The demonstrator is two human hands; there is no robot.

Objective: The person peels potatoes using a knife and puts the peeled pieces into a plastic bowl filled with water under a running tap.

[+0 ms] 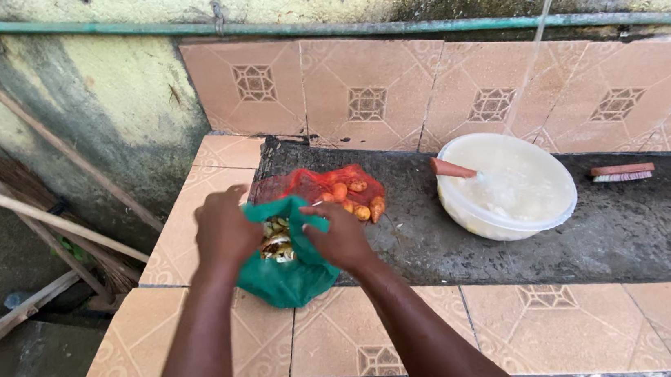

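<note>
Green bag (288,275) sits pinched open between left hand (225,230) and right hand (343,237).

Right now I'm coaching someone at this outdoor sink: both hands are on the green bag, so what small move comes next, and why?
Probably pull the green bag wider: the left hand and right hand grip its rim on either side, and the pale pieces inside are only partly uncovered.

Two bags (288,279) (green, red), one basin (508,188)

Two hands, left hand (225,230) and right hand (342,235), hold open a green bag (288,277) on a tiled surface (341,335), beside a red mesh bag (327,185) of carrots.
</note>
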